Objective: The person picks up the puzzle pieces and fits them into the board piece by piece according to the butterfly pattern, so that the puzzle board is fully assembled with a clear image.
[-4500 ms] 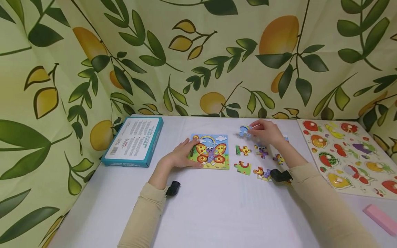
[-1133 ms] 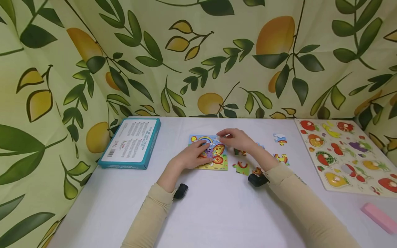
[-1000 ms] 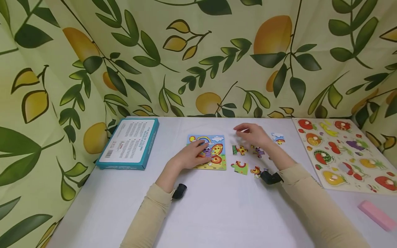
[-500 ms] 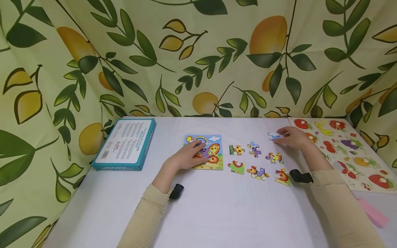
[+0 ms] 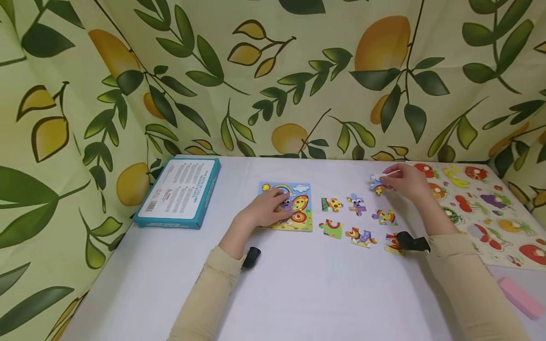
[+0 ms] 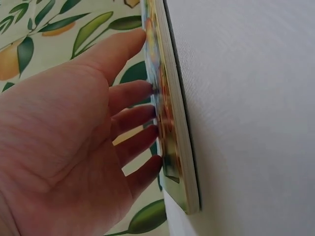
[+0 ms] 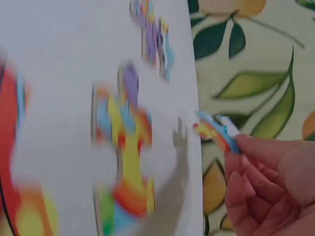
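By the right hand (image 5: 407, 181), a puzzle piece (image 5: 377, 184) is being pinched at the fingertips, clear of the white table (image 5: 298, 284). The butterfly board (image 5: 300, 201) is being touched by the left hand (image 5: 264, 209), its fingers extended. Six loose pieces (image 5: 360, 237) are being flanked by that board and the fruit board (image 5: 496, 258), where fruit shapes (image 5: 533, 255) are being held. Both sleeved forearms (image 5: 206, 293) are being stretched forward.

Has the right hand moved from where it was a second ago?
Yes. Judged against the fruit board, the right hand moved rightward, toward it and away from the butterfly picture.
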The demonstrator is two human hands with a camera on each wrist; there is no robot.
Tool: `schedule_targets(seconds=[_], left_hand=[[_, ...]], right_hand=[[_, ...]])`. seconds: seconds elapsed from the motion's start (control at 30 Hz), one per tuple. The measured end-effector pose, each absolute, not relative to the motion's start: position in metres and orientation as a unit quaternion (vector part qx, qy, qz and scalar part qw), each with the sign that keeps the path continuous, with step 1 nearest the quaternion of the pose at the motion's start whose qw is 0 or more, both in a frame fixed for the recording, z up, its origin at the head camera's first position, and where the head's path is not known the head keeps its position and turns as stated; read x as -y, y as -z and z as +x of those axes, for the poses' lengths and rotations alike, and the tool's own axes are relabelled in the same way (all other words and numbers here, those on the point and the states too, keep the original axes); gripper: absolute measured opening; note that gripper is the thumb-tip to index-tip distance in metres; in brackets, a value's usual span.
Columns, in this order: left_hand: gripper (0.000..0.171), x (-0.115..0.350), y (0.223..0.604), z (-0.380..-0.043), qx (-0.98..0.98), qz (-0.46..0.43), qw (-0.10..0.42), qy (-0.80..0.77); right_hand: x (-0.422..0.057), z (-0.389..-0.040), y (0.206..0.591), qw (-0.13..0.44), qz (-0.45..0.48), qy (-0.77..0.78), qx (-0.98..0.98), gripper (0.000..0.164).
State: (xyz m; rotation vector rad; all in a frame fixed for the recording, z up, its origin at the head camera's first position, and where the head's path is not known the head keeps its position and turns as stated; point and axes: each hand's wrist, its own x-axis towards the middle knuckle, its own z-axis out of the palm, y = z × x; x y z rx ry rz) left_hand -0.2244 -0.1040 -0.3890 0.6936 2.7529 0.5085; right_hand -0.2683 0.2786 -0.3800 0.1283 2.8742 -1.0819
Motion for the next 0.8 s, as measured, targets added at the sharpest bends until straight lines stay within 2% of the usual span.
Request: schedule_targets(seconds=[0.13, 0.47, 0.8], left_hand=[[0.059, 0.103, 0.389, -0.227, -0.949, 0.244, 0.122, -0.161], [0.061, 0.104, 0.388, -0.228, -0.945, 0.254, 0.143, -0.149], [0.065, 0.106, 0.389, -0.23, -0.945, 0.246, 0.161, -0.147]], right_hand=[[-0.248, -0.272, 0.38, 0.037, 0.023, 0.42, -0.906, 0.049], [-0.149, -0.28, 0.389, 0.147, 0.013, 0.535, -0.832, 0.043], [-0.112, -0.291, 0.4, 0.148, -0.003, 0.486, -0.861, 0.028]])
